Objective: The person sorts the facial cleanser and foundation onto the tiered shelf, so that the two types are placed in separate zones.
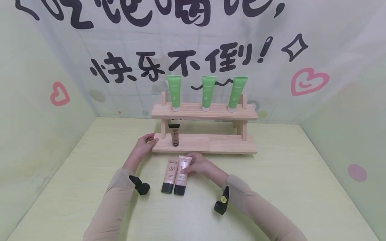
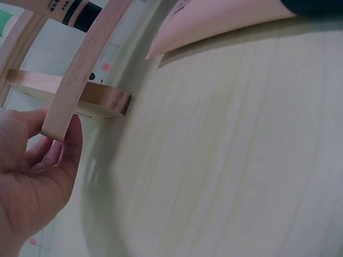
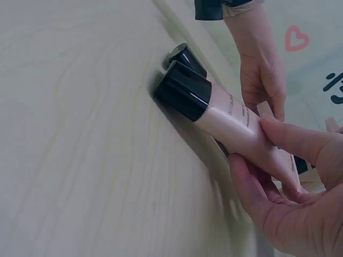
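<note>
Two pink BB cream tubes with black caps lie side by side in front of the wooden shelf point(image 1: 229, 144). My right hand point(image 1: 201, 165) pinches the right-hand BB cream tube point(image 1: 183, 177) between thumb and fingers; in the right wrist view this tube point(image 3: 244, 126) slants with its cap low near the table. Beside it lies the other BB cream tube point(image 1: 170, 175), apart from my hands. My left hand point(image 1: 144, 145) grips the left end of the lower shelf board, thumb on one side and fingers on the other, as the left wrist view shows at the board point(image 2: 80, 75).
A small brown tube with a black top point(image 1: 175, 135) stands on the lower board's left part. Along the upper board stand three green tubes, the middle one point(image 1: 208, 93) among them. Behind the shelf hangs a printed backdrop point(image 1: 135, 97). The pale wooden table point(image 1: 286, 174) spreads around.
</note>
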`<state>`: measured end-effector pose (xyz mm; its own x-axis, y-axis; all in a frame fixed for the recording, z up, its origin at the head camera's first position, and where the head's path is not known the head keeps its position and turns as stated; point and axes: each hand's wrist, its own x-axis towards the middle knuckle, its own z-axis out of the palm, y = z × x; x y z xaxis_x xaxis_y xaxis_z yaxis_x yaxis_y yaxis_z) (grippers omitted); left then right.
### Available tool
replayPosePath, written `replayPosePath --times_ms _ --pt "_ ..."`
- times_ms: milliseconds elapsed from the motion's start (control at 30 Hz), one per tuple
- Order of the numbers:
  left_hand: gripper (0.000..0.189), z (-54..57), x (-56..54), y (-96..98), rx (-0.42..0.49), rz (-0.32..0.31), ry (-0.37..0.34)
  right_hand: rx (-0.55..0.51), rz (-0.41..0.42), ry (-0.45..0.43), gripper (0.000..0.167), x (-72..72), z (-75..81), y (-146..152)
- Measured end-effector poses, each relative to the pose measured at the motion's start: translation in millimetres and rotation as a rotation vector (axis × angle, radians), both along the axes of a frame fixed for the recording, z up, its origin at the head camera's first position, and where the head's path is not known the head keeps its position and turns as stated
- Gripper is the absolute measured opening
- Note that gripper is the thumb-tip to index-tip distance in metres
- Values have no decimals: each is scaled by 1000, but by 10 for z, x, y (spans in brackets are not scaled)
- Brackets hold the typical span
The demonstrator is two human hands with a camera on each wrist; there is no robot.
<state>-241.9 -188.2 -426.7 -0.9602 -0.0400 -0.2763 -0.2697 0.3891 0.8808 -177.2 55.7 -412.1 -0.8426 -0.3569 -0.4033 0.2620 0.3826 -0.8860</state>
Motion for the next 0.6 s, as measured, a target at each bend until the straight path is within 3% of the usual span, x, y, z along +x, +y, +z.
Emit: replayPosePath --times_ms 267,600 --pt "55 -2 -12 -4 7 1 2 -117 11 -45 57 -4 35 62" --pt "55 -2 -13 7 7 11 -7 -120 43 -27 53 -58 226 238"
